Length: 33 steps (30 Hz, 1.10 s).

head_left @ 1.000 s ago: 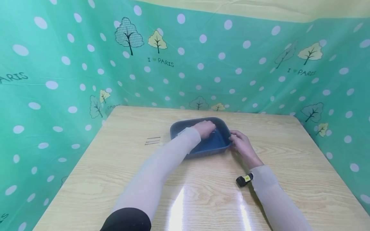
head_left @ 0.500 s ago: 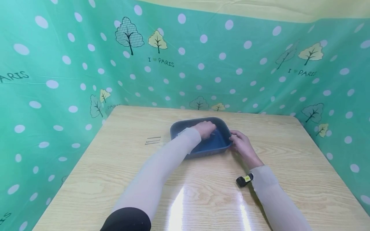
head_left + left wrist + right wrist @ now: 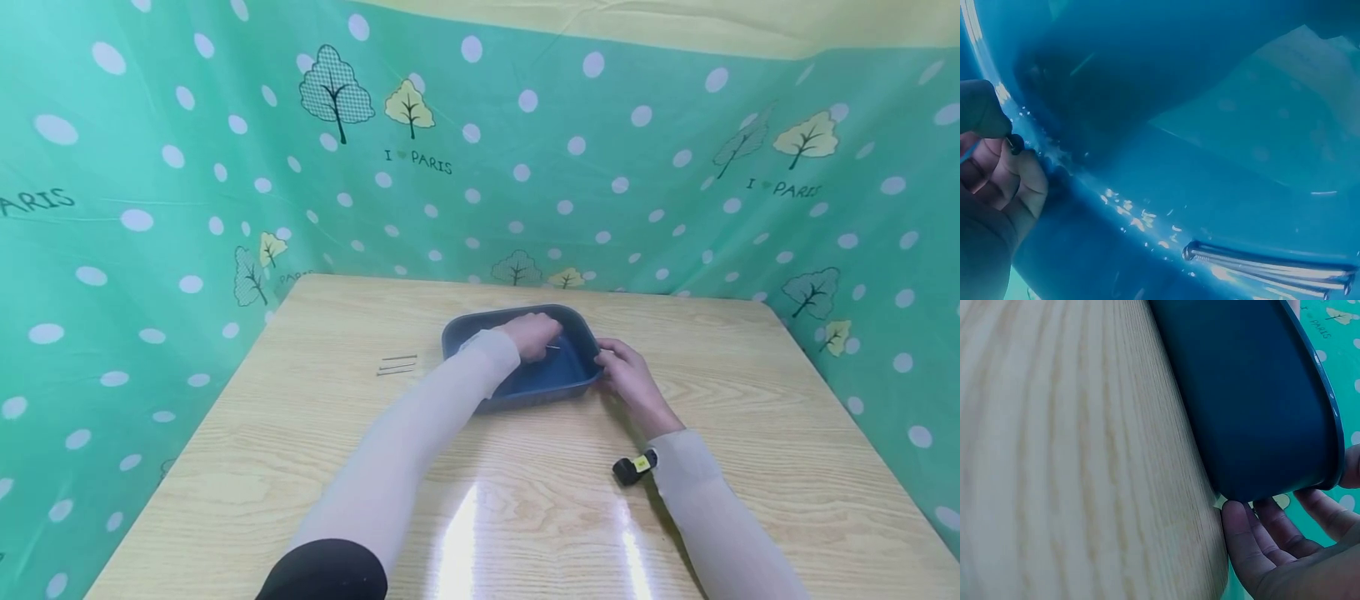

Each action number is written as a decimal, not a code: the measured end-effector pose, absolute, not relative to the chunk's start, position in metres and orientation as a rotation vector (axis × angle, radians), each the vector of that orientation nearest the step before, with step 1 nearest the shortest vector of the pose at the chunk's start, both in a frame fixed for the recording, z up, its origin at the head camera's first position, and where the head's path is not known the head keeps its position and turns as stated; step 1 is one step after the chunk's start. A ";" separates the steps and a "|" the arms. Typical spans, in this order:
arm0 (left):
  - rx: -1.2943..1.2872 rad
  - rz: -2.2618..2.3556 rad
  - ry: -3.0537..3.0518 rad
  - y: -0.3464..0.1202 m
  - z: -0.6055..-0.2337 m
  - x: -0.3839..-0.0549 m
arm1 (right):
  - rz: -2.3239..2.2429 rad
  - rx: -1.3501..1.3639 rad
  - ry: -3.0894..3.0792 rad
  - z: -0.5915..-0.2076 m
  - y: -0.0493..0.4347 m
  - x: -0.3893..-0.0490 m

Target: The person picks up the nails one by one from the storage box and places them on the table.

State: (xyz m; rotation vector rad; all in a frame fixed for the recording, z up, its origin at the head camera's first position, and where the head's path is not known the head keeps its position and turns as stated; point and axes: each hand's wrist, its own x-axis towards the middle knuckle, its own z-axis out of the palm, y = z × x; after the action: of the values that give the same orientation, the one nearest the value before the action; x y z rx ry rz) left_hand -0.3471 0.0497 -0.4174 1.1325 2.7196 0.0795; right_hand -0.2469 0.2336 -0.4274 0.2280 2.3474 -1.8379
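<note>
A dark blue plastic tub (image 3: pixel 540 383) stands on the table. My left hand (image 3: pixel 531 335) reaches down inside it, and in the left wrist view that hand (image 3: pixel 997 169) pinches a nail (image 3: pixel 1015 144) between thumb and finger. Only the nail's dark head shows clearly there; most of its length is hidden. Several more nails (image 3: pixel 1266 265) lie together on the tub's floor. At the tub's right end my right hand (image 3: pixel 626 373) grips the wall; in the right wrist view its fingers (image 3: pixel 1244 540) press the outside, the thumb at the rim.
Three loose nails (image 3: pixel 397 367) lie side by side on the wooden table (image 3: pixel 300 467), left of the tub. A green dotted curtain (image 3: pixel 480 167) hangs behind and at the sides. A small black wrist camera (image 3: pixel 628 471) sits at the right cuff.
My left hand shifts only slightly inside the tub, and the thin bright shaft beside its fingers moves a little. The tub and right hand keep their places.
</note>
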 end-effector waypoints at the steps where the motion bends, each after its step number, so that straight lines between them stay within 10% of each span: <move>1: 1.140 0.090 2.718 0.049 -0.417 -0.347 | -1.844 0.229 2.345 -0.428 0.234 -0.247; 33: 1.204 0.386 2.647 0.022 -0.363 -0.328 | -1.860 0.194 2.327 -0.427 0.234 -0.246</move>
State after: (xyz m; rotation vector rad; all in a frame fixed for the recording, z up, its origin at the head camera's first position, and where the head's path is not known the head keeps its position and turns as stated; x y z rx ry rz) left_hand -0.3279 0.0216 -0.3634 1.2041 2.6473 0.3860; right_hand -0.2456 0.2342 -0.4271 0.1938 2.3265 -1.8599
